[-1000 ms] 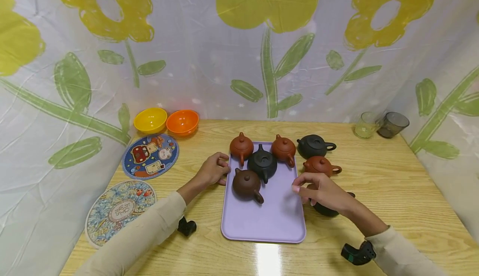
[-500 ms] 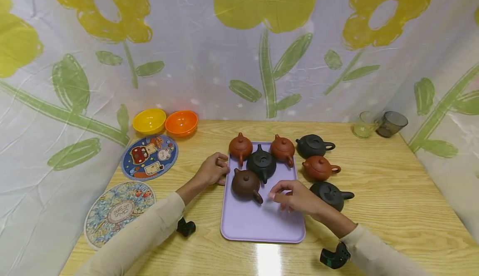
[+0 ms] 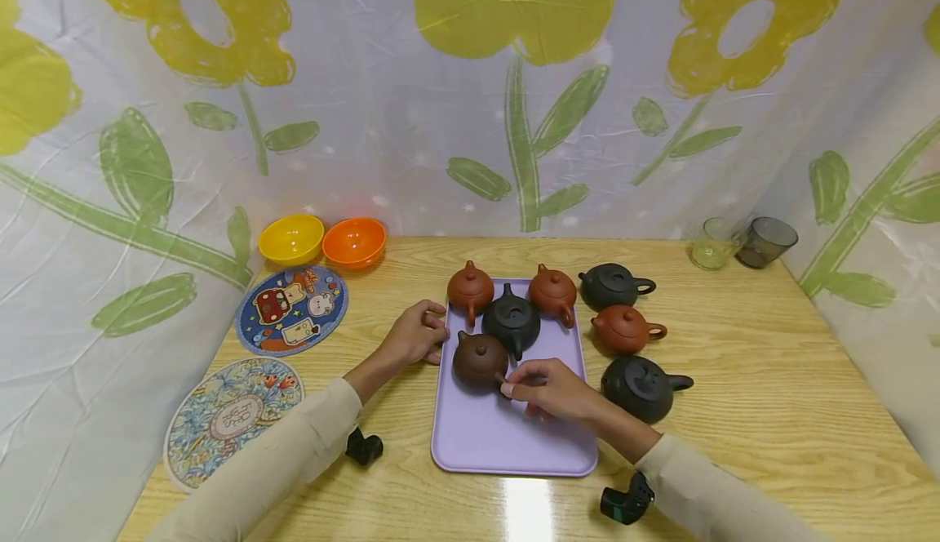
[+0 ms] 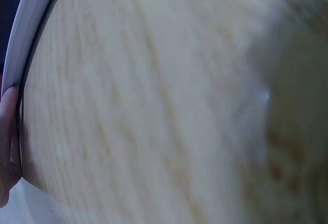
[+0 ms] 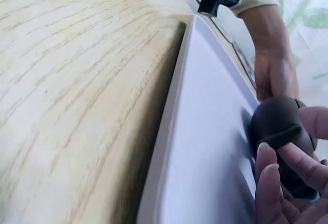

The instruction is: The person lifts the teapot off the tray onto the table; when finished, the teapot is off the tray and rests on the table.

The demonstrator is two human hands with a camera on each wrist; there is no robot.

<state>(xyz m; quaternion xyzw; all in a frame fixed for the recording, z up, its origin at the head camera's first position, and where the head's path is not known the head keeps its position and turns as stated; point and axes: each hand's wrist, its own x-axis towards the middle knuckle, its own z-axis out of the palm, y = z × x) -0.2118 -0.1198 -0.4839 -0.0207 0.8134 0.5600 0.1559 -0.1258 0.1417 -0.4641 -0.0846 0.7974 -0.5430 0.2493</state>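
A dark brown teapot [image 3: 481, 361] sits on a lilac tray [image 3: 514, 448], its handle pointing toward the near right. My right hand [image 3: 554, 391] is at that handle, thumb and index finger on either side of it; the right wrist view shows the fingers [image 5: 302, 165] close around the teapot's handle [image 5: 281, 136]. My left hand [image 3: 417, 332] rests at the tray's left edge, and in the left wrist view a finger [image 4: 7, 112] touches the outer wall of the rim. Behind the brown teapot stand a black teapot [image 3: 512, 322] and two reddish teapots, left [image 3: 470, 287] and right [image 3: 552, 290].
Right of the tray stand a black teapot [image 3: 609, 285], a reddish one [image 3: 622, 328] and another black one [image 3: 639, 388]. Yellow [image 3: 291, 240] and orange [image 3: 355, 242] bowls and two round mats [image 3: 292, 310] lie left. Two glasses [image 3: 766, 242] stand back right.
My right hand has moved left from beside the near black teapot, over the tray, to the brown teapot's handle. The left hand stays at the tray's edge.
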